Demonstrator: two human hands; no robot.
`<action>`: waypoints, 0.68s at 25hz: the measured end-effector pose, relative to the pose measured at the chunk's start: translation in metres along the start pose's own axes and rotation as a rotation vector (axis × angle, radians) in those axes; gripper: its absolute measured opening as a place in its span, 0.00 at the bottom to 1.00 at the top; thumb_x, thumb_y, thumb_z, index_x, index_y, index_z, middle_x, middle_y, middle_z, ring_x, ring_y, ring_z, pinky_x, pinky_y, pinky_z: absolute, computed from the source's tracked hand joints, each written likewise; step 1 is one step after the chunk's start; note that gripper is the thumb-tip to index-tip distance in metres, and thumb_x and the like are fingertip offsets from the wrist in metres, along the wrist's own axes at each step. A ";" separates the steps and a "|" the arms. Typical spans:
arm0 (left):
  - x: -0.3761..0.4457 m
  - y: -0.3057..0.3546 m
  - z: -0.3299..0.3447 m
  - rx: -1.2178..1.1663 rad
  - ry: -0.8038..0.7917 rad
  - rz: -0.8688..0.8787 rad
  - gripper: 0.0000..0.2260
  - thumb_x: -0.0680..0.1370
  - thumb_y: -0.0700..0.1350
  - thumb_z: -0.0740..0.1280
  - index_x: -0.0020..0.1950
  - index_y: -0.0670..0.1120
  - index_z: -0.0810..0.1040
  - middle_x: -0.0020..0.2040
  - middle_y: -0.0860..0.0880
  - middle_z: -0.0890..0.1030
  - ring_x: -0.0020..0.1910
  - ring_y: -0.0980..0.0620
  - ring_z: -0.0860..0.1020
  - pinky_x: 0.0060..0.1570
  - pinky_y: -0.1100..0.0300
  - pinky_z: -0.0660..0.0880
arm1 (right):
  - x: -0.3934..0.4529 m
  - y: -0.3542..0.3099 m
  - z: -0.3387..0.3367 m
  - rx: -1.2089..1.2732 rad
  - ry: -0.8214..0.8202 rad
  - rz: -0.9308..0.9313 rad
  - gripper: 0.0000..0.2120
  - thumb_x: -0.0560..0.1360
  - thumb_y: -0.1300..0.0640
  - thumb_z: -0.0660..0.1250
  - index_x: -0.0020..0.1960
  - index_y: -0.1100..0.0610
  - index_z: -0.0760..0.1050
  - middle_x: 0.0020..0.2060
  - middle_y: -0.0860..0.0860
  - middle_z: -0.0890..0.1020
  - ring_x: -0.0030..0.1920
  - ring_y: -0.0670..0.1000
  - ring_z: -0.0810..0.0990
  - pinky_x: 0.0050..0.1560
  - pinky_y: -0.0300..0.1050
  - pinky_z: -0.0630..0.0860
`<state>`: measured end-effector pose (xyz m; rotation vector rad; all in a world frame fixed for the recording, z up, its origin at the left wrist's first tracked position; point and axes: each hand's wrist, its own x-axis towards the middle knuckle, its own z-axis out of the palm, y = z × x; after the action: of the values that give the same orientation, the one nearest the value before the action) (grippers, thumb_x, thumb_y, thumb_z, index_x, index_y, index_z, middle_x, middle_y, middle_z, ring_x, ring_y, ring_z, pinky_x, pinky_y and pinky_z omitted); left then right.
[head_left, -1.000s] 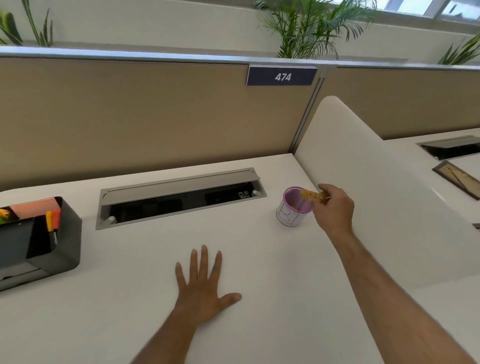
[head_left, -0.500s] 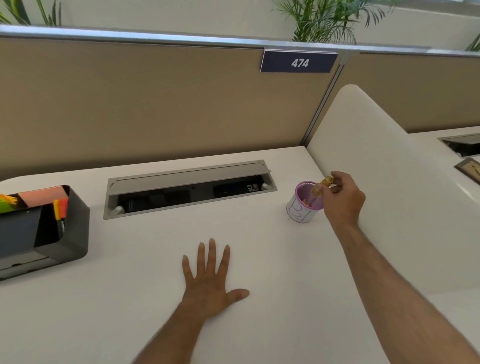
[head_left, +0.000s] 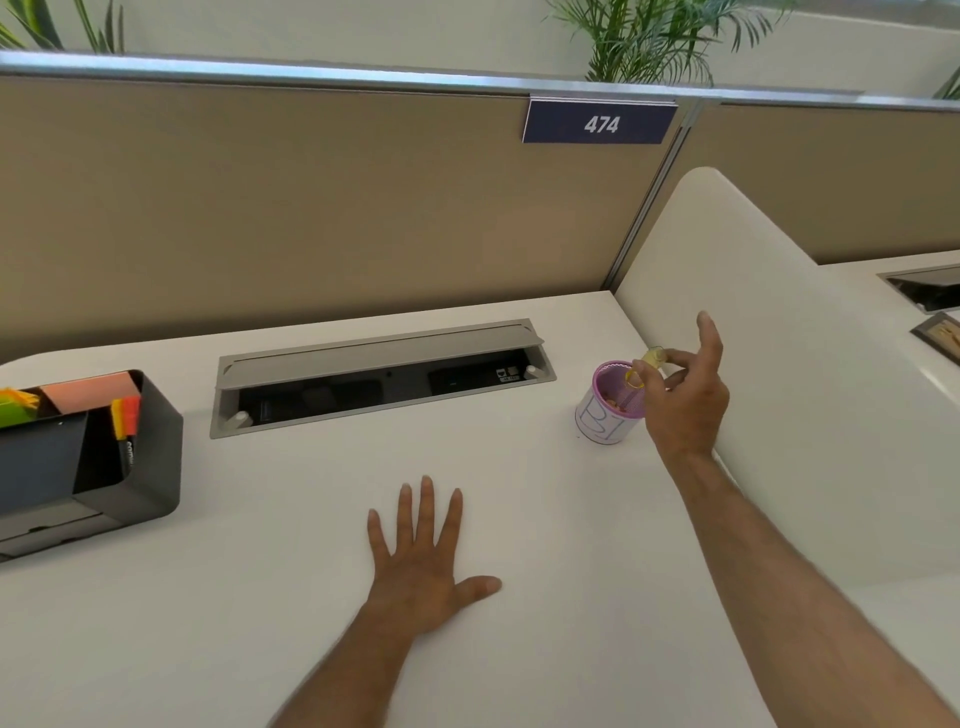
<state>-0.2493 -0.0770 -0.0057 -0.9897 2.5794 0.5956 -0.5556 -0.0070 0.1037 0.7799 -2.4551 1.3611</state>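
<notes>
Head view. One white desk (head_left: 519, 519) takes up most of the frame. The landmark is the single purple mesh cup (head_left: 605, 415), upright on the desk towards its far right.

- Tan partition wall (head_left: 311, 208): runs behind the cup, full width, with a metal top rail.
- White divider panel (head_left: 779, 338): just right of the cup, closing that side off. The right forearm lies along it.
- Cable hatch (head_left: 379, 374): one on this desk, left of the cup, lid raised, dark sockets inside. A second hatch (head_left: 930, 283) sits well right of the cup, past the divider.
- Black organiser (head_left: 150, 467): one, far left of the cup. It holds a salmon note pad (head_left: 91, 389), a green and yellow bundle at the frame edge, and two bright marker caps (head_left: 127, 415), one yellow and one orange.
- Palm plant (head_left: 649, 41): behind the partition, beyond the cup. More fronds show far to the left.
- Number sign (head_left: 600, 123): one, reading 474, on the partition straight behind the cup.
- Left hand (head_left: 421, 566): nearer than the cup and to its left, flat on the desk, fingers spread, holding nothing.
- Right hand (head_left: 685, 400): touching or just beside the cup's right side, raised to rim height. Thumb and a fingertip pinch a small yellow band (head_left: 635, 378); the index finger points up, free.
- Yellow band: over the cup's right rim, not yet inside.
- Cup contents: a few small orange-brown bits at the bottom, too small to identify. A paper label with blue lettering wraps its wall.
</notes>
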 end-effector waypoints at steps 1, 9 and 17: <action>0.000 0.000 0.000 -0.001 0.002 0.000 0.48 0.69 0.79 0.49 0.74 0.56 0.26 0.73 0.45 0.22 0.70 0.45 0.21 0.67 0.32 0.26 | 0.001 -0.001 -0.001 0.003 0.001 -0.004 0.39 0.71 0.60 0.76 0.75 0.50 0.58 0.47 0.52 0.85 0.34 0.56 0.77 0.41 0.46 0.75; 0.000 -0.002 0.003 -0.012 0.056 0.015 0.48 0.68 0.81 0.48 0.75 0.55 0.28 0.74 0.45 0.23 0.70 0.46 0.21 0.66 0.33 0.25 | -0.003 0.001 0.001 0.029 0.017 0.008 0.35 0.71 0.63 0.75 0.73 0.53 0.63 0.48 0.54 0.85 0.32 0.52 0.75 0.40 0.40 0.73; -0.014 0.002 -0.007 -0.262 0.267 -0.008 0.46 0.68 0.79 0.42 0.79 0.53 0.44 0.81 0.50 0.44 0.78 0.50 0.35 0.73 0.40 0.31 | -0.038 -0.052 -0.008 0.527 0.014 0.356 0.20 0.70 0.61 0.78 0.58 0.50 0.75 0.47 0.54 0.85 0.33 0.41 0.78 0.41 0.37 0.78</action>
<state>-0.2416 -0.0712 0.0066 -1.2375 2.7747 0.8699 -0.4954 -0.0095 0.1288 0.4258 -2.3187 2.1852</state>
